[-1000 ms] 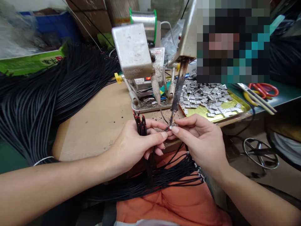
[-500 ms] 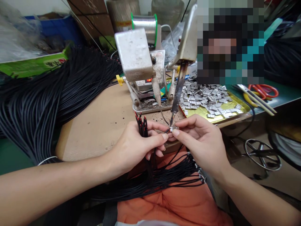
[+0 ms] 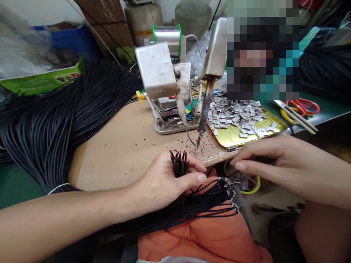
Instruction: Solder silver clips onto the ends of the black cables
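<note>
My left hand (image 3: 178,179) is closed around a bundle of black cables (image 3: 179,166), whose stripped ends show red tips pointing up. My right hand (image 3: 276,164) hangs beside the tray's front edge, thumb and forefinger a little apart with nothing visible between them. A soldering iron (image 3: 204,113) on a stand points down over the board, its tip bare. Beside it, a solder feed nozzle (image 3: 181,109) lets out a thin curved solder wire. Across my lap lie black cables with small metal connectors (image 3: 233,197) on their ends.
A yellow tray (image 3: 227,140) of loose metal connectors (image 3: 236,115) sits right of the stand. Scissors (image 3: 307,106) and tweezers (image 3: 297,117) lie farther right. A large heap of black cables (image 3: 90,98) covers the left side. A solder spool (image 3: 167,40) stands behind; a person sits opposite.
The connector that both hands held under the iron tip is no longer there. My right hand has moved right toward the tray; my left hand has drawn down slightly, still holding the cables.
</note>
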Available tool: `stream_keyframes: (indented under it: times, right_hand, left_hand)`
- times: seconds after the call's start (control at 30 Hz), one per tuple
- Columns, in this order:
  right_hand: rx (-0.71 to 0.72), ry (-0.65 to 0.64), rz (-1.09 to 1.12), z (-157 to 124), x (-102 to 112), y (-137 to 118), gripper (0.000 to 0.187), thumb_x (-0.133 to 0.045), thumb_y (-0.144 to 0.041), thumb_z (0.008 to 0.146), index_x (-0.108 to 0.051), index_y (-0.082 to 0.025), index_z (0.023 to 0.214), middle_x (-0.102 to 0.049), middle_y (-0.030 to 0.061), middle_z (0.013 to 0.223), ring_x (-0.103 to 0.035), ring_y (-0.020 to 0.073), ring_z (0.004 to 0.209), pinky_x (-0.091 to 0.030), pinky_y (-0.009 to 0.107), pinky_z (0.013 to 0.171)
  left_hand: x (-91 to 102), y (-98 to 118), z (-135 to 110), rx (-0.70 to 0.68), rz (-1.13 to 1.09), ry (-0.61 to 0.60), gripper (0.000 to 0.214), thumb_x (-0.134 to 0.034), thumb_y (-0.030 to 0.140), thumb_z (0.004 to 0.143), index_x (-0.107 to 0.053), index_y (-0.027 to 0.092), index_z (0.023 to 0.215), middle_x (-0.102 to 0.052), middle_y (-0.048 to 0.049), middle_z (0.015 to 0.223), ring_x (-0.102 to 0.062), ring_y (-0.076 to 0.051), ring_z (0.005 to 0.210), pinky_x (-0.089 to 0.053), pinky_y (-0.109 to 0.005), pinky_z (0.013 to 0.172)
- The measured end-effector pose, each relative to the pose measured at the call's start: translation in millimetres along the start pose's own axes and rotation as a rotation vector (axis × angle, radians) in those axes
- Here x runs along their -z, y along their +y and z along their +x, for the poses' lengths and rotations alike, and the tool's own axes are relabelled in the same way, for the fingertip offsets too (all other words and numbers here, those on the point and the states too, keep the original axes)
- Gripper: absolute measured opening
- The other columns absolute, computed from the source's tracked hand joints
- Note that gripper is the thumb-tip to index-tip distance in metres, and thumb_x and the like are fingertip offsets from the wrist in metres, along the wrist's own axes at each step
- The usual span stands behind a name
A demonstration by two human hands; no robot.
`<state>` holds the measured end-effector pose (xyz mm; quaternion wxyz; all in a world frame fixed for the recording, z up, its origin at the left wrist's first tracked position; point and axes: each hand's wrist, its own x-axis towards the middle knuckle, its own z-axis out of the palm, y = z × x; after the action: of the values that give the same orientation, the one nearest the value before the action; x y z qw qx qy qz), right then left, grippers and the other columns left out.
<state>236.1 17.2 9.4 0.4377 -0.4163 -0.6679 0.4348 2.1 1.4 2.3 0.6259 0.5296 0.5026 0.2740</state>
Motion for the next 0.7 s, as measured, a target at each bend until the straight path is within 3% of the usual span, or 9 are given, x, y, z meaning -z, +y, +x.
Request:
stream_keyframes:
  times: [0.17,0.27,0.37,0.43,0.6,0.7]
  right_hand:
    - [0.063,-0.075,-0.092,0,-36,-7,0.013,-0.081,-0.030,0.078,-0.073,-0.022,0.085,-0.070,0.0028,0.075,-0.066,0.0186,0.072,-0.054,0.028,0.062]
    - [0.059,-0.133,-0.128,-1,-52,-5,0.004,-0.074,-0.018,0.082,-0.072,-0.021,0.083,-0.070,0.0023,0.079,-0.065,0.0162,0.073,-0.051,0.027,0.063]
    - [0.044,-0.156,-0.143,-1,-50,-1,0.009,-0.067,-0.014,0.088,-0.073,-0.020,0.085,-0.070,0.0014,0.084,-0.065,0.0141,0.077,-0.051,0.026,0.069]
    - [0.049,-0.157,-0.152,0,-43,-1,0.011,-0.066,-0.015,0.091,-0.075,-0.020,0.088,-0.071,0.0009,0.086,-0.066,0.0136,0.080,-0.051,0.026,0.072]
    - [0.021,-0.151,-0.145,4,-30,0,0.010,-0.074,-0.010,0.081,-0.075,-0.019,0.076,-0.069,-0.0005,0.073,-0.063,0.0130,0.069,-0.047,0.026,0.061]
    - [-0.061,-0.177,0.026,5,-33,4,0.008,-0.077,-0.015,0.081,-0.076,-0.019,0.074,-0.069,0.0003,0.073,-0.064,0.0140,0.067,-0.048,0.027,0.059]
  left_hand:
    - [1.2,-11,0,-0.138,0.019,-0.129,0.008,-0.075,0.022,0.084,-0.076,0.016,0.090,-0.070,0.0012,0.077,-0.062,-0.012,0.073,-0.051,-0.021,0.068]
    - [2.6,-15,0,-0.190,-0.012,-0.134,0.006,-0.078,0.017,0.080,-0.073,0.018,0.084,-0.067,0.0050,0.076,-0.060,-0.011,0.073,-0.050,-0.019,0.067]
    - [2.8,-12,-1,-0.146,0.033,-0.131,0.005,-0.074,0.021,0.085,-0.076,0.019,0.088,-0.073,0.0022,0.082,-0.064,-0.014,0.079,-0.053,-0.023,0.073]
    - [2.4,-9,-1,-0.161,0.081,-0.058,0.007,-0.073,0.023,0.086,-0.078,0.018,0.088,-0.074,0.0007,0.082,-0.066,-0.014,0.079,-0.053,-0.023,0.074]
    - [0.0,-4,-1,-0.207,0.140,0.140,0.005,-0.080,0.015,0.076,-0.081,0.019,0.078,-0.074,0.0021,0.070,-0.067,-0.012,0.067,-0.053,-0.019,0.064]
    - [-0.5,-3,-3,-0.148,0.105,0.135,0.008,-0.082,0.014,0.073,-0.081,0.021,0.074,-0.076,0.0025,0.067,-0.068,-0.013,0.064,-0.054,-0.019,0.062]
